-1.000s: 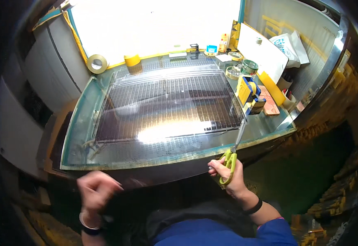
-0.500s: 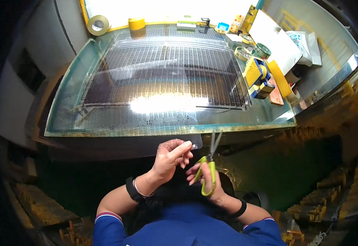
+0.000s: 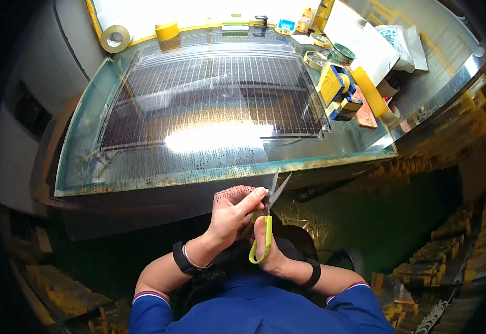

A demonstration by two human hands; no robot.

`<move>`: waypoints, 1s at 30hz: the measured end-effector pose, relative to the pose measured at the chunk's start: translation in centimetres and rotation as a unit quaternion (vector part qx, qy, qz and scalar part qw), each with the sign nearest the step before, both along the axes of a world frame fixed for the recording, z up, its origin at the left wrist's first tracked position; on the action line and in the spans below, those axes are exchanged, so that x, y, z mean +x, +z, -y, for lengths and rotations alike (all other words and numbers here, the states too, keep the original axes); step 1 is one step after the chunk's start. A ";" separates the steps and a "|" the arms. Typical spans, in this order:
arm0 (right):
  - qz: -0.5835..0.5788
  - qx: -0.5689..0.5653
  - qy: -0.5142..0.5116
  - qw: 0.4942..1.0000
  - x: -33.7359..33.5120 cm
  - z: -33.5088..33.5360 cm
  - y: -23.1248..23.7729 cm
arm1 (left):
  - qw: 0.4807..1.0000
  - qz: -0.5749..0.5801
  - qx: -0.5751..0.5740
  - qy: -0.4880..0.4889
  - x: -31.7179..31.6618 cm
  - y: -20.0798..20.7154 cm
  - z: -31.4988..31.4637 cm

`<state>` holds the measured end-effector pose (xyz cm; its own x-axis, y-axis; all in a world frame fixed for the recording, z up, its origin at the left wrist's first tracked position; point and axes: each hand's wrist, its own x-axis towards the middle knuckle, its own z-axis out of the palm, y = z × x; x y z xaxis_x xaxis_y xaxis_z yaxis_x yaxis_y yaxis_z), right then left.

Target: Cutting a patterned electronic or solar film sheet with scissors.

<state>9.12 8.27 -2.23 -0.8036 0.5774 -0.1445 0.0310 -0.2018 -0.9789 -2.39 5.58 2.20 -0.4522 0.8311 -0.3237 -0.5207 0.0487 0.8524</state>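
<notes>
A clear film sheet printed with rows of small dark marks (image 3: 209, 161) lies across the near part of the glass tabletop (image 3: 304, 162) and hangs over its front edge. My left hand (image 3: 226, 217) pinches the hanging film near its right edge, thumb on top and fingers seen partly through it. In my right hand (image 3: 273, 257) are scissors with lime-green handles (image 3: 268, 228). Their blades are spread in a narrow V, pointing away from me, right beside my left fingertips. Whether the blades touch the film I cannot tell. My right fingers are partly hidden behind the left hand.
A dark gridded sheet (image 3: 142, 106) covers much of the glass. At the back stand a tape roll (image 3: 115, 39) and a yellow roll (image 3: 167, 30). On the right sit a yellow-and-blue tape dispenser (image 3: 329, 83), a green round container (image 3: 341, 54) and a yellow strip (image 3: 368, 92).
My right hand has brought the scissors left, up against my left hand, and their blades are spread wider. The left hand keeps its pinch. The whole view has shifted slightly.
</notes>
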 end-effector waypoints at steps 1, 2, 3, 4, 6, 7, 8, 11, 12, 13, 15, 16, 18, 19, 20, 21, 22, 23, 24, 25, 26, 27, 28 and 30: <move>0.000 -0.001 -0.001 1.000 0.0 0.1 0.0 | 1.000 0.013 -0.004 -0.002 0.1 0.2 0.0; 0.000 0.027 -0.020 0.999 -0.1 0.3 0.0 | 1.000 0.013 -0.005 -0.004 0.1 0.3 0.0; 0.001 0.056 -0.038 0.998 -0.2 0.4 0.0 | 1.000 0.008 0.000 0.000 0.2 0.4 0.0; 0.001 0.056 -0.038 0.998 -0.3 0.5 0.3 | 1.000 0.003 0.005 0.003 0.2 0.4 0.0; -0.007 0.039 -0.046 0.998 -0.5 0.7 1.0 | 1.000 -0.009 0.011 0.004 0.3 0.1 0.0; -0.008 0.039 -0.046 0.998 -0.5 0.7 1.0 | 1.000 -0.021 0.017 0.005 0.3 0.0 0.0; 0.003 0.049 -0.048 0.998 -0.6 0.7 1.0 | 1.000 -0.021 0.018 0.005 0.4 0.0 0.0; 0.000 0.064 -0.056 0.996 -0.8 0.7 1.1 | 1.000 -0.010 0.012 0.004 0.5 0.3 0.0; -0.015 0.070 -0.062 0.996 -0.9 0.7 1.1 | 1.000 0.000 0.011 0.000 0.5 0.5 0.1; -0.016 0.070 -0.063 0.995 -0.9 0.7 1.1 | 1.000 0.010 0.010 -0.005 0.5 0.6 0.1; -0.032 0.049 -0.072 0.996 -1.0 0.8 0.7 | 1.000 0.015 0.003 -0.004 0.5 0.6 0.1; -0.032 0.048 -0.072 0.996 -1.0 0.8 0.8 | 1.000 0.020 -0.004 -0.003 0.5 0.6 0.2; -0.040 0.052 -0.078 0.995 -1.2 0.8 0.9 | 1.000 0.011 -0.005 -0.006 0.3 0.6 0.2; -0.039 0.052 -0.078 0.995 -1.2 0.7 0.8 | 1.000 0.002 -0.004 -0.009 0.2 0.5 0.2; -0.035 0.058 -0.072 0.995 -1.1 0.7 0.6 | 1.000 0.002 -0.005 -0.009 0.2 0.5 0.2; -0.030 0.064 -0.065 0.995 -1.1 0.6 0.5 | 1.000 0.004 -0.004 -0.009 0.2 0.4 0.2; -0.030 0.064 -0.065 0.995 -1.2 0.6 0.5 | 1.000 0.005 -0.003 -0.010 0.2 0.4 0.3; -0.039 0.082 -0.081 0.993 -1.3 0.7 0.6 | 1.000 0.005 -0.003 -0.010 0.1 0.4 0.3; -0.048 0.101 -0.098 0.989 -1.4 0.7 0.6 | 0.999 0.029 -0.015 -0.015 0.1 0.5 0.3; -0.047 0.102 -0.099 0.989 -1.2 0.6 0.5 | 0.998 0.053 -0.028 -0.020 0.0 0.6 0.3; -0.066 0.036 -0.073 0.994 -0.9 0.6 0.2 | 0.998 0.053 -0.027 -0.021 -0.2 0.8 0.4; -0.085 -0.031 -0.044 0.995 -0.7 0.6 0.1 | 0.997 0.062 -0.042 -0.036 -0.6 1.1 0.7; -0.094 -0.051 -0.045 0.993 -0.7 0.7 0.0 | 0.995 0.071 -0.056 -0.051 -0.9 1.3 0.9; -0.064 -0.080 -0.018 0.995 0.2 0.6 0.4 | 0.999 0.029 -0.016 -0.025 -1.1 0.2 0.9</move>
<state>9.28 7.68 -1.84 -0.8010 0.5833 -0.1347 -0.1018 -0.3544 -0.9295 -3.50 4.69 2.43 -0.3898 0.8409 -0.3756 -0.5660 0.1030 0.8179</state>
